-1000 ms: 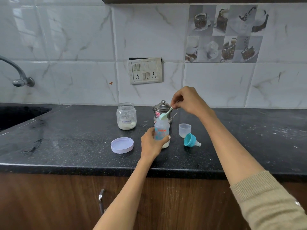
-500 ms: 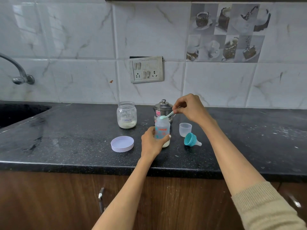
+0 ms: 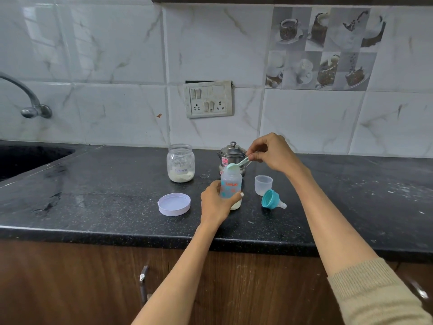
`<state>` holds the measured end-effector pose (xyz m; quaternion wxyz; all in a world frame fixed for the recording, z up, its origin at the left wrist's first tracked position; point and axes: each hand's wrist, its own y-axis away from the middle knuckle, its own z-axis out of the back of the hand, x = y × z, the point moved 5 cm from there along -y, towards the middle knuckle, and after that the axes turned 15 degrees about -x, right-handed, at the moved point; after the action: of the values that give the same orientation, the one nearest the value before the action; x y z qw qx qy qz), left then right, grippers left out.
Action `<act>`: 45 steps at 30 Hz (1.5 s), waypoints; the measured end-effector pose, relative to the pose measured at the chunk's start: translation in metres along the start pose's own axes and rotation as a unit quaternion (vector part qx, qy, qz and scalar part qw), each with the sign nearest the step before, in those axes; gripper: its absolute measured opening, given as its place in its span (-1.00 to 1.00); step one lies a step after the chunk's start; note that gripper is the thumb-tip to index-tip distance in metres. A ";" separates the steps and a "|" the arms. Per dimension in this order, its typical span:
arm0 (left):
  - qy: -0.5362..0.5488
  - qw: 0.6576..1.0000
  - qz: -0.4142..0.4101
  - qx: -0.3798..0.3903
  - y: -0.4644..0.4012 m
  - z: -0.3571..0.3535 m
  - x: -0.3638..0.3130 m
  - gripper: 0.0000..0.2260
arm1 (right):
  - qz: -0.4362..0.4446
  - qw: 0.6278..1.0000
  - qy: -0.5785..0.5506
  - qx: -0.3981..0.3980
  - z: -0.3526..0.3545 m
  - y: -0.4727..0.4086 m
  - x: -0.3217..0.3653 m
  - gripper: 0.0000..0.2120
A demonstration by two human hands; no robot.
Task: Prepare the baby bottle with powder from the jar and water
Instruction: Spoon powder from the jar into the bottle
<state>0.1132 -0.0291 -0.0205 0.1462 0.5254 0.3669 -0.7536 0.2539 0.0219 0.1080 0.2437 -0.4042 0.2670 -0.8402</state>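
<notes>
A clear baby bottle [image 3: 231, 184] with orange print stands open on the black counter [image 3: 105, 202], white powder at its bottom. My left hand [image 3: 215, 202] grips its lower half. My right hand [image 3: 271, 152] pinches the handle of a pale green scoop [image 3: 236, 165], whose bowl sits tilted over the bottle's mouth. The open glass powder jar [image 3: 180, 163] stands behind and to the left, holding a low layer of powder. Its lilac lid [image 3: 174, 204] lies flat left of the bottle.
A small steel kettle [image 3: 230, 153] stands just behind the bottle. A clear cap [image 3: 263, 184] and the teal nipple ring [image 3: 271, 200] lie to the right. A sink [image 3: 23, 158] and tap [image 3: 25, 99] are at far left. The counter's front edge is near my arms.
My right hand has lowered, bringing the scoop down from above the bottle onto its mouth. My left hand has kept its grip on the bottle.
</notes>
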 end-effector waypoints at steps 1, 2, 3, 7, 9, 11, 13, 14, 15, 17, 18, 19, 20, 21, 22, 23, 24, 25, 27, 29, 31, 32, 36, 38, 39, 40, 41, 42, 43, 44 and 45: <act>0.001 1.000 0.000 0.001 0.000 0.000 0.000 -0.47 | -0.007 1.000 0.000 0.009 0.000 -0.001 -0.001 -0.92; 0.001 1.000 0.001 0.001 0.001 0.001 -0.001 -0.46 | -0.014 1.000 0.000 0.018 0.000 -0.003 -0.002 -0.92; 0.002 1.000 0.001 0.000 0.001 0.001 -0.001 -0.46 | -0.021 0.999 0.001 0.026 0.000 -0.005 -0.004 -0.93; 0.011 1.000 0.005 0.002 0.004 0.003 -0.004 -0.47 | -0.057 0.997 -0.006 0.050 0.002 -0.013 -0.010 -0.90; 0.023 1.000 0.010 0.000 0.004 0.004 -0.005 -0.47 | -0.073 0.995 -0.026 0.055 0.003 -0.018 -0.011 -0.88; 0.033 0.999 0.014 -0.004 0.004 0.005 -0.006 -0.47 | -0.079 0.994 -0.048 0.054 0.005 -0.024 -0.007 -0.86; 0.037 0.999 0.014 -0.010 0.004 0.006 -0.006 -0.45 | -0.081 0.993 -0.065 0.057 0.007 -0.030 0.000 -0.85; 0.037 0.999 0.013 -0.012 0.003 0.006 -0.006 -0.43 | -0.079 0.993 -0.070 0.059 0.008 -0.033 0.004 -0.84; 0.036 0.999 0.012 -0.013 0.002 0.007 -0.007 -0.40 | -0.077 0.993 -0.073 0.061 0.008 -0.037 0.008 -0.84; 0.036 0.999 0.016 -0.015 0.001 0.009 -0.007 -0.32 | -0.072 0.992 -0.082 0.056 0.007 -0.044 0.017 -0.82; 0.036 0.999 0.017 -0.016 0.000 0.010 -0.007 -0.29 | -0.071 0.992 -0.089 0.051 0.005 -0.048 0.021 -0.82; 0.035 0.999 0.016 -0.013 -0.001 0.010 -0.007 -0.27 | -0.070 0.992 -0.093 0.045 0.002 -0.053 0.025 -0.81; 0.033 0.999 0.013 -0.009 -0.002 0.010 -0.007 -0.28 | -0.068 0.992 -0.095 0.040 -0.002 -0.058 0.029 -0.81; 0.032 0.999 0.010 -0.002 -0.001 0.010 -0.008 -0.30 | -0.067 0.993 -0.095 0.036 -0.007 -0.062 0.032 -0.81; 0.033 0.999 0.005 0.004 -0.001 0.010 -0.008 -0.33 | -0.067 0.993 -0.094 0.034 -0.013 -0.066 0.036 -0.81; 0.036 0.999 0.005 0.007 0.000 0.010 -0.009 -0.36 | -0.067 0.993 -0.093 0.032 -0.020 -0.070 0.041 -0.83; 0.038 0.999 0.006 0.007 0.000 0.010 -0.008 -0.39 | -0.066 0.993 -0.094 0.029 -0.027 -0.074 0.045 -0.84; 0.040 0.999 0.007 0.007 0.000 0.010 -0.007 -0.41 | -0.064 0.993 -0.095 0.024 -0.035 -0.078 0.049 -0.84; 0.040 0.999 0.005 0.010 0.000 0.009 -0.006 -0.44 | -0.056 0.995 -0.086 0.014 -0.050 -0.084 0.055 -0.84; 0.041 0.999 0.008 0.013 0.000 0.008 -0.004 -0.43 | -0.049 0.996 -0.076 0.009 -0.067 -0.091 0.060 -0.86; 0.046 0.999 0.013 0.012 -0.002 0.009 -0.002 -0.46 | -0.048 0.997 -0.066 0.007 -0.087 -0.097 0.062 -0.88; 0.049 0.999 0.014 0.010 -0.002 0.009 -0.001 -0.49 | -0.045 0.998 -0.053 0.009 -0.097 -0.099 0.063 -0.88; 0.066 0.998 0.012 0.004 -0.006 0.009 0.004 -0.58 | -0.040 0.999 -0.006 0.018 -0.134 -0.107 0.062 -0.89; 0.068 0.998 0.009 0.002 -0.006 0.009 0.006 -0.49 | -0.037 0.999 0.009 0.025 -0.147 -0.110 0.059 -0.89; 0.064 0.998 0.009 0.005 -0.007 0.008 0.008 -0.47 | -0.037 0.999 0.017 0.029 -0.153 -0.111 0.057 -0.89; 0.061 0.998 0.008 0.011 -0.007 0.007 0.009 -0.47 | -0.038 0.998 0.023 0.033 -0.159 -0.112 0.055 -0.89; 0.058 0.998 0.006 0.015 -0.007 0.006 0.010 -0.48 | -0.039 0.998 0.025 0.034 -0.163 -0.112 0.053 -0.89; 0.055 0.998 0.003 0.018 -0.007 0.006 0.009 -0.49 | -0.042 0.998 0.021 0.029 -0.165 -0.111 0.052 -0.89; 0.056 0.998 0.003 0.020 -0.008 0.005 0.010 -0.50 | -0.048 0.999 0.014 0.017 -0.165 -0.111 0.050 -0.89; 0.057 0.998 0.003 0.023 -0.008 0.005 0.009 -0.50 | -0.057 0.998 0.004 0.003 -0.165 -0.112 0.047 -0.89; 0.060 0.998 0.002 0.022 -0.007 0.006 0.008 -0.50 | -0.065 0.998 -0.007 -0.011 -0.164 -0.112 0.044 -0.90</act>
<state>0.1015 -0.0268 -0.0242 0.1137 0.5736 0.3572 -0.7283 0.0748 0.1180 0.1175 0.1865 -0.4290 0.2476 -0.8485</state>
